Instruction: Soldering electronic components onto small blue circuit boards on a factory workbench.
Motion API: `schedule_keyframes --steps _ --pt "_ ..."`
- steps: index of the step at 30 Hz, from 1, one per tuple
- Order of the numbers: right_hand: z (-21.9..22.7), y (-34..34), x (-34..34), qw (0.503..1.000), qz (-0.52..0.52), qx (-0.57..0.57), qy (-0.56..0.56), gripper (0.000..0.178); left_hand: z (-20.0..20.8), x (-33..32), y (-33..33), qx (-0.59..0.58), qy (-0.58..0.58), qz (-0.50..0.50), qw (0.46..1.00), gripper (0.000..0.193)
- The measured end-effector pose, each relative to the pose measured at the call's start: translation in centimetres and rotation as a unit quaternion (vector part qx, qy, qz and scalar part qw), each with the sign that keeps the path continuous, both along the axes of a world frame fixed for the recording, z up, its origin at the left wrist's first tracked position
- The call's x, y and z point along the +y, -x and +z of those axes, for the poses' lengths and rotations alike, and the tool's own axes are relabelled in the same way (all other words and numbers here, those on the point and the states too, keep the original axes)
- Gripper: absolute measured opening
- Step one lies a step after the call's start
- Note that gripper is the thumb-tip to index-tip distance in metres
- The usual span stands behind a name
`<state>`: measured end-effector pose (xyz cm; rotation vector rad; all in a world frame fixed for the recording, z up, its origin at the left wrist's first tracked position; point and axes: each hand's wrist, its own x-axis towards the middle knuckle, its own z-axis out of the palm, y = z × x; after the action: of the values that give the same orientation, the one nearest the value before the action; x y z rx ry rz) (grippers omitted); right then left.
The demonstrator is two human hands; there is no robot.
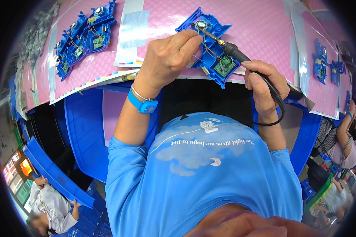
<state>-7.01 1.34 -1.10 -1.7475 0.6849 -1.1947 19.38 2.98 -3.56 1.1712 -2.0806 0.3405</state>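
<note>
The blue plastic shell [209, 43] lies on the pink surface [257, 27] in the upper middle of the frame, directly ahead of both hands and between them. Its long axis runs from upper left to lower right, with a small round speaker [201, 24] at the upper end and a green circuit board [224, 65] at the lower.

The right hand [265, 85] is closed around the black handle of a soldering iron [241, 57], which slants up and left so that its tip reaches the speaker. The left hand [168, 57] is pinched narrow, its fingertips [195, 37] just beside the same spot; whether they hold a thin wire I cannot tell. The left hand is the nearer of the 2 to the speaker. More blue shells [85, 35] sit well apart at upper left.
</note>
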Motion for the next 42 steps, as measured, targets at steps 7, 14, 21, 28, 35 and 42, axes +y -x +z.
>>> schedule_keyframes --steps 7,14,21,28,35,42 --pt "-0.2 0.0 0.0 1.000 0.005 0.015 -0.003 0.025 0.4 0.0 0.2 0.018 -0.018 -0.006 1.000 0.028" --pt "-0.2 0.4 0.2 0.999 -0.010 -0.031 0.006 0.023 0.5 0.0 0.2 0.014 -0.024 -0.002 1.000 0.026" --pt "0.0 0.6 0.3 0.999 -0.010 -0.030 0.002 0.023 0.9 0.0 0.4 0.030 -0.038 -0.007 0.999 0.026" --pt "0.1 0.6 0.3 0.999 -0.015 -0.032 -0.003 0.023 0.8 0.0 0.3 0.033 -0.046 -0.010 0.998 0.027" --pt "0.1 1.3 0.1 0.999 -0.024 -0.044 -0.005 0.024 1.5 1.9 0.2 0.161 -0.088 -0.014 0.983 0.031" --pt "0.9 1.7 -0.6 0.998 -0.028 -0.061 0.001 0.029 2.2 2.9 0.4 0.173 -0.188 -0.083 0.963 0.040"
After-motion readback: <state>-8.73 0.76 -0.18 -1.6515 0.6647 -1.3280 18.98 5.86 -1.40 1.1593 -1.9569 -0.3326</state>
